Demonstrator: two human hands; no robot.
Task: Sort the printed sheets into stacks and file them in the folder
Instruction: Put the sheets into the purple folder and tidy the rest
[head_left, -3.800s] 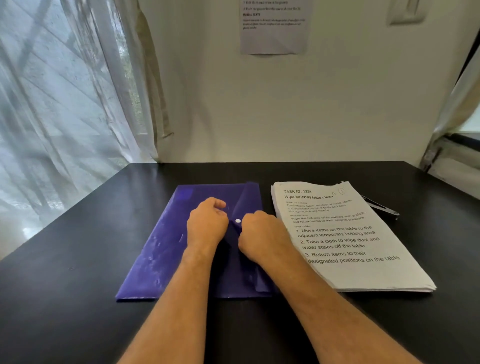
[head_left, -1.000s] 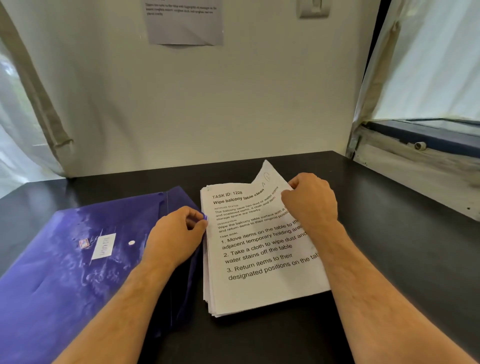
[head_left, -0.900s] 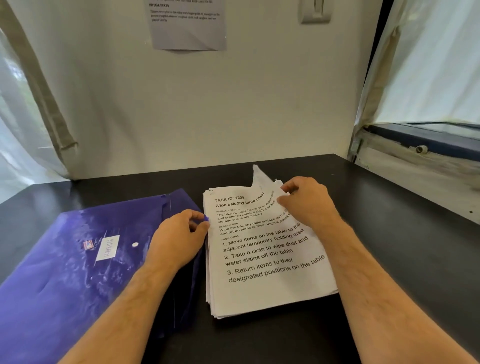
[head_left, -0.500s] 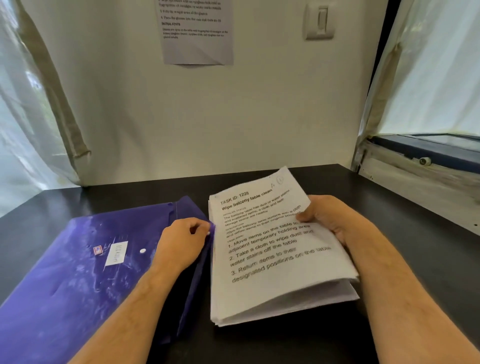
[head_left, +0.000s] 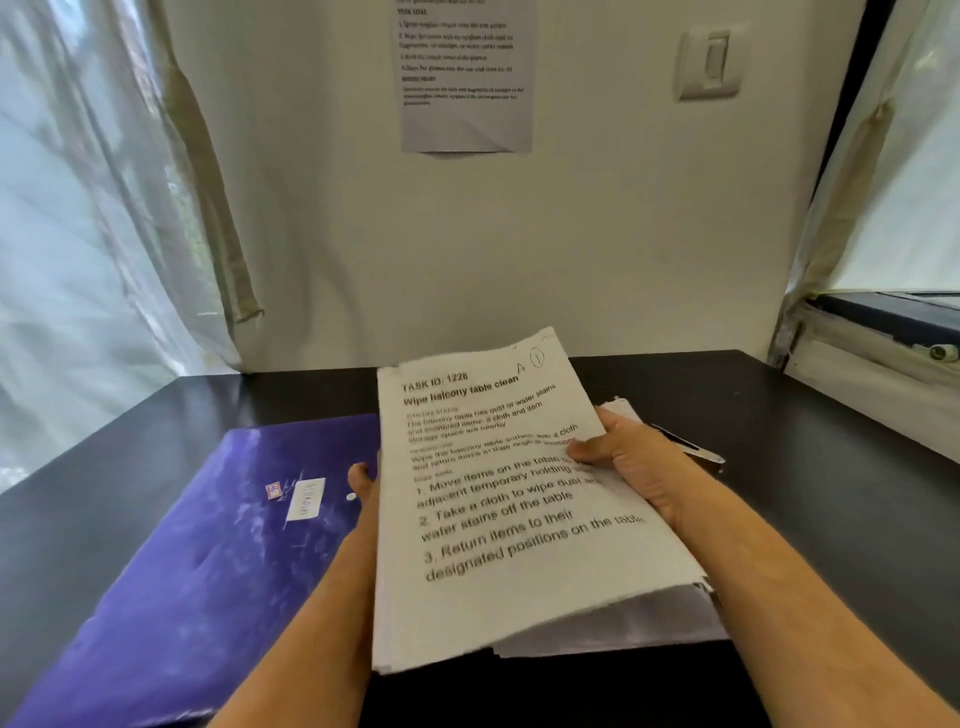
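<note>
- Stack of printed sheets (head_left: 498, 519) lifted and tilted above a black counter (head_left: 779, 415), top page headed "TASK ID: 1228, Wipe balcony table clean".
- Right hand (head_left: 634, 467) at the stack's right edge, thumb curled over the top page, fingers under the paper: grip closed on the sheets. Forearm bare, reaching in from the lower right.
- Left hand (head_left: 361, 480) mostly hidden behind the stack's left edge, only a fingertip or knuckle showing; grip state impossible to tell. Forearm bare, running up from the bottom centre.
- Purple plastic folder (head_left: 208, 545) flat on the counter just left of the sheets, white label on its cover.
- Metal clip (head_left: 685, 447) on the counter behind the right hand.
- Printed notice (head_left: 465, 78) on the wall above.
</note>
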